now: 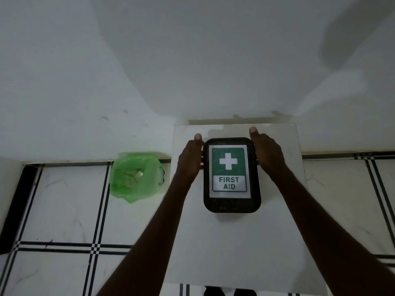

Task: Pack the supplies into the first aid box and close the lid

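Note:
A black first aid box point(232, 205) lies flat on a white table point(235, 242), its lid down and bearing a green label with a white cross and the words FIRST AID. My left hand point(190, 160) presses against the box's left side near the far corner, thumb raised. My right hand point(268, 153) grips the right side opposite it, thumb also up. No loose supplies are visible; the inside of the box is hidden.
A small bin lined with a green plastic bag point(134, 177) stands on the tiled floor left of the table, with some pale scraps inside. A white wall point(192, 60) rises just behind the table. Tiled floor point(64, 210) surrounds both sides.

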Demonstrator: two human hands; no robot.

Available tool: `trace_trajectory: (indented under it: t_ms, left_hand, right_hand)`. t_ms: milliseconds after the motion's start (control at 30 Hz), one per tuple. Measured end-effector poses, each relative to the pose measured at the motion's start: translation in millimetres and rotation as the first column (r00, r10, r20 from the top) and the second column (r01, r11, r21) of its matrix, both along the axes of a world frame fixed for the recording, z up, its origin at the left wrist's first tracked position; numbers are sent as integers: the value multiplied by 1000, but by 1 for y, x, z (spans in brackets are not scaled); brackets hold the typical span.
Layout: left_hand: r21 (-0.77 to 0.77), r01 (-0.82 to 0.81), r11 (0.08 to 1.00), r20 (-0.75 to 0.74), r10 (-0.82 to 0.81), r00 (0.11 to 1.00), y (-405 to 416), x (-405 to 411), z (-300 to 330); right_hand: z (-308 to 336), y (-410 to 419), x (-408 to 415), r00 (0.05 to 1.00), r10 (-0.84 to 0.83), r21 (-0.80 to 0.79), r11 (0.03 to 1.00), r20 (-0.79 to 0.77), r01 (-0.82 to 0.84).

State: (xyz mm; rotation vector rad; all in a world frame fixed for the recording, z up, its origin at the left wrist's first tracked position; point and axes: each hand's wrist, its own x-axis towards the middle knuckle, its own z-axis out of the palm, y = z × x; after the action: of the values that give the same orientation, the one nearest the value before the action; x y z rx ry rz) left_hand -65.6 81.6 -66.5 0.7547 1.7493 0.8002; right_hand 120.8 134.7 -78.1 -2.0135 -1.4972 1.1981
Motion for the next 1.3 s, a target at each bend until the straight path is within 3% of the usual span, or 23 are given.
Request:
trace_trajectory:
  t_ms: [133,267,367,567,733,867,1000,1300]
  left_hand:
    - [-129,141,982,189,-115,975,-63,-11,8]
    - [-174,152,973,228,-111,967,-98,-12,-4]
    - [-174,29,984,282,21,959,-105,-9,-3]
    - [-160,-104,982,242,142,960,-109,0,2]
    - [-144,6,990,185,21,983,-100,-4,7]
    - [-54,83,995,188,-71,980,-79,0,7]
    - [13,61,998,76,-61,995,-72,7,-7]
    - [51,42,998,76,-46,996,-50,24,-17]
  right_hand:
    - [13,-69,28,973,-47,-373,927,-227,-43]
    - [16,-114,44,892,-191,-506,861,-410,-48]
    - [14,-124,45,818,-311,-481,875,-484,48]
    - [10,-130,39,790,-388,-428,886,-475,178]
    - [10,-119,43,854,-261,-428,902,-451,49]
    - [10,-95,37,901,-136,-323,946,-413,-5]
    - [8,-85,18,909,-111,-292,956,-401,-12]
    - [6,-65,24,917,-134,-240,970,-375,44]
